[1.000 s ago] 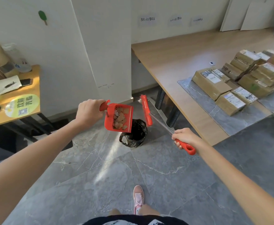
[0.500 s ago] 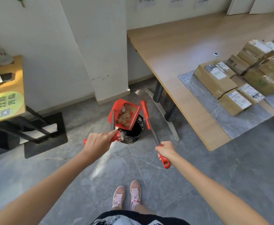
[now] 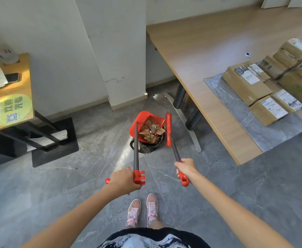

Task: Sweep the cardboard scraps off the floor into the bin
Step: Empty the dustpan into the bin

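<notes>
The left hand (image 3: pixel 124 181) has its grip clamped on the red top of the dustpan handle (image 3: pixel 136 149), and the right hand (image 3: pixel 185 168) has its grip clamped on the red end of the broom handle (image 3: pixel 175 151). The red dustpan (image 3: pixel 140 122) hangs over the black-lined bin (image 3: pixel 146 146) on the floor (image 3: pixel 93 176), tilted, with the cardboard scraps (image 3: pixel 151 130) heaped in it at its lip, right above the bin's mouth. The red broom head (image 3: pixel 168 129) stands just beside the pan's right edge. To tip well, I would raise the far end of the pan steeply while keeping its lip inside the bin's rim, so nothing slides past onto the floor; the broom head could then push out any pieces that stick. The bag looks soft and small, so a slow pour seems safer than a quick dump. As for writing, a round green sticker (image 3: pixel 9 109) on the left table (image 3: pixel 24 72) bears large Chinese characters reading 欢迎光临. The cartons (image 3: pixel 248 85) on the right table (image 3: pixel 200 51) carry white shipping labels, too small to read.
</notes>
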Demonstrator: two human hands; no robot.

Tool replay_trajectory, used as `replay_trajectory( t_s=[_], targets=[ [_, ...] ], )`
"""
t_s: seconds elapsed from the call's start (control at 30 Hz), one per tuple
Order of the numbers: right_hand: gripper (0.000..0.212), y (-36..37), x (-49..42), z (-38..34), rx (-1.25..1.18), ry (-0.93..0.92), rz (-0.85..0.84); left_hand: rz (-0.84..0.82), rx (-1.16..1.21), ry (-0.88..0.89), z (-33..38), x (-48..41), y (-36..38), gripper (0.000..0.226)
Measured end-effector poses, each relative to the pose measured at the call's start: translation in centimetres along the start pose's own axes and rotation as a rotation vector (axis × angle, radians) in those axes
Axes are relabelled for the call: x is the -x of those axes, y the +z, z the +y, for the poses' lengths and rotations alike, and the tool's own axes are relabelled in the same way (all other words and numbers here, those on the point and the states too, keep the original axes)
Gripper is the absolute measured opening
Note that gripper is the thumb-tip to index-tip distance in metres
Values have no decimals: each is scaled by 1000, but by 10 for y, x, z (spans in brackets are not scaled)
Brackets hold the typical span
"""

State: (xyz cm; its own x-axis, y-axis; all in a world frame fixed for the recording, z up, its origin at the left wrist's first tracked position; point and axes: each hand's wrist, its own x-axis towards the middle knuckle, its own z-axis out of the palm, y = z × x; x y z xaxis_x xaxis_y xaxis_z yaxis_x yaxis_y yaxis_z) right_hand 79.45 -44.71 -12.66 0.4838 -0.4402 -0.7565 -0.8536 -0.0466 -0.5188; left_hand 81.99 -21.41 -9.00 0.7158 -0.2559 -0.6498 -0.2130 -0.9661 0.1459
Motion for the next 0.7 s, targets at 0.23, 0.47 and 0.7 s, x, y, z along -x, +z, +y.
replay_trajectory(
  t_s=[0.23, 0.47, 0.7],
  targets=[
    [14, 5, 0, -5, 1, -19, -5, 123, -232, 68, 9, 1, -15, 33],
    [14, 3, 3, -6, -41, -15, -21, 146, -435, 150, 10, 1, -20, 38],
    [10, -1, 7, -8, -23, -43, -16, 154, -537, 204, 10, 4, -29, 34]
  ],
)
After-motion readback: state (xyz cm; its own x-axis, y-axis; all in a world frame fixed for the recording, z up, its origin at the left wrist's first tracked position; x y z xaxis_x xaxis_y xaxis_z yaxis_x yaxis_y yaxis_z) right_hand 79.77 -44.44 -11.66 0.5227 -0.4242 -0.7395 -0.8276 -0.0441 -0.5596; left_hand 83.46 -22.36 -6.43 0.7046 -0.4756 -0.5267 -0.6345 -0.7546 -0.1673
